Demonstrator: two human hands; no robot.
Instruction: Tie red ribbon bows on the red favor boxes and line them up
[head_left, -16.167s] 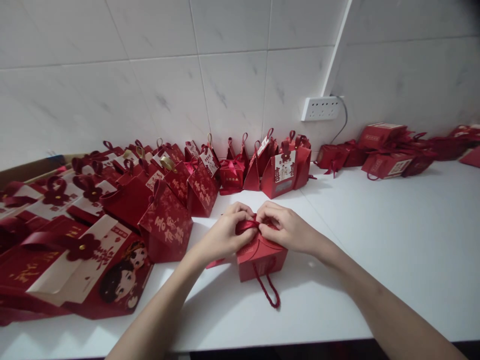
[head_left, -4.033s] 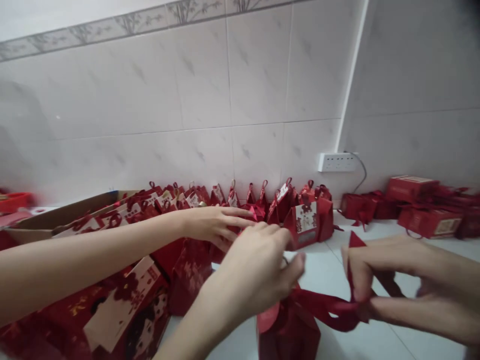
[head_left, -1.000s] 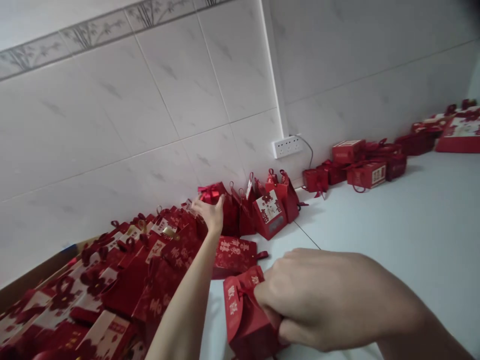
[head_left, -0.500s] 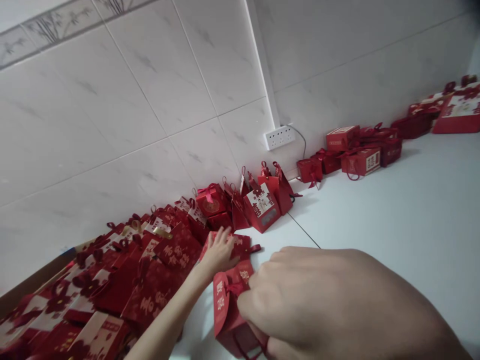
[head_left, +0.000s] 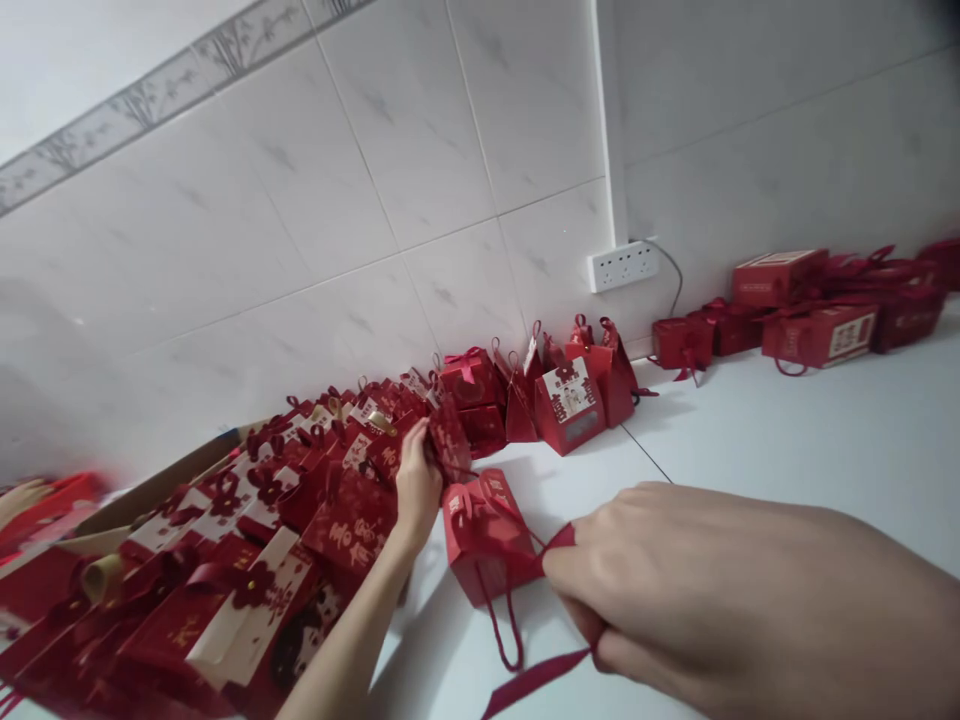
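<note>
My right hand [head_left: 675, 580] is closed on a dark red ribbon [head_left: 536, 680], whose tail hangs below my fingers. Just left of it, a small red gift box [head_left: 491, 545] with a bow on top and a cord loop handle stands on the white table. My left hand [head_left: 418, 480] has its fingers closed on the edge of another red gift box [head_left: 450, 440], which is tilted up beside the packed boxes. The fingertips of the left hand are partly hidden behind that box.
A cardboard carton [head_left: 176, 470] full of red gift boxes fills the left side. More boxes [head_left: 574, 405] line the tiled wall, with a further group [head_left: 821, 335] to the right. A power strip [head_left: 622, 265] is on the wall. Another person's hand [head_left: 22, 498] shows far left.
The view has swung left. My left hand has gone from lying spread on a box to gripping it and tilting it up. My right hand has drawn away from the bowed box with the ribbon.
</note>
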